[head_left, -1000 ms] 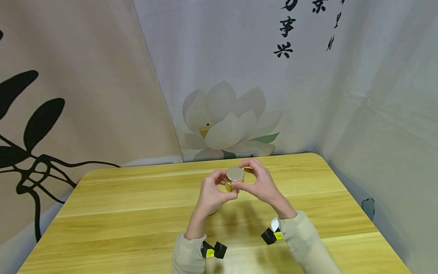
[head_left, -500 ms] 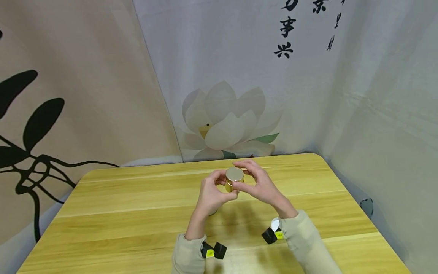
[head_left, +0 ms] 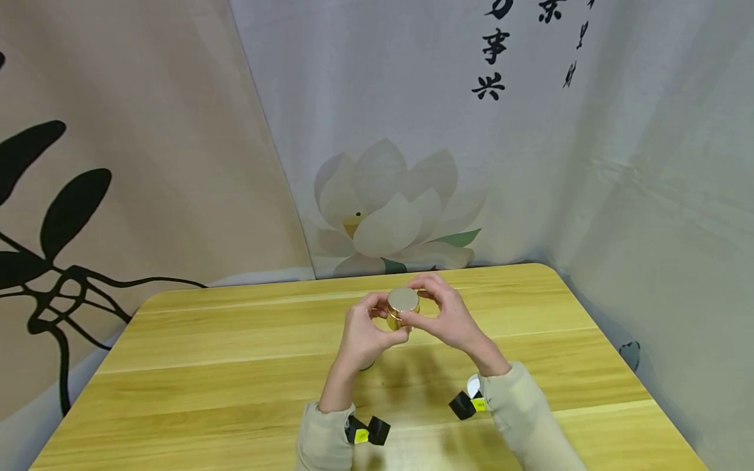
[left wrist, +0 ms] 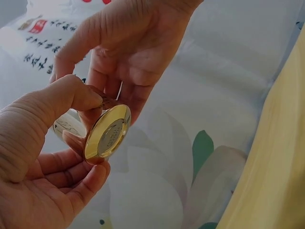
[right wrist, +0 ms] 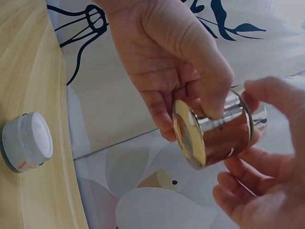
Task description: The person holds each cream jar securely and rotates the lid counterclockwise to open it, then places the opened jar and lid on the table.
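A shiny gold cosmetic jar (head_left: pixel 404 300) with a pale flat lid top is held above the table between both hands. My left hand (head_left: pixel 365 329) grips the gold body from the left; in the left wrist view its thumb and fingers curl round the jar's side, and the gold base (left wrist: pixel 110 136) with small print faces the camera. My right hand (head_left: pixel 446 314) pinches the lid end, thumb in front and fingers behind. In the right wrist view a thin dark seam rings the jar (right wrist: pixel 220 135) near the right fingers. Whether lid and body are apart there I cannot tell.
On the wooden table (head_left: pixel 235 366) stands a clear glass jar with a white top (right wrist: pixel 27 142), mostly hidden behind the left wrist in the head view. A white disc (head_left: pixel 474 385) shows by the right cuff. Black wrist cameras (head_left: pixel 379 430) hang under both wrists. Printed curtains surround the table.
The right fingers have shifted slightly round the lid, forward over it and then back again. The left hand and the jar stay nearly where they were.
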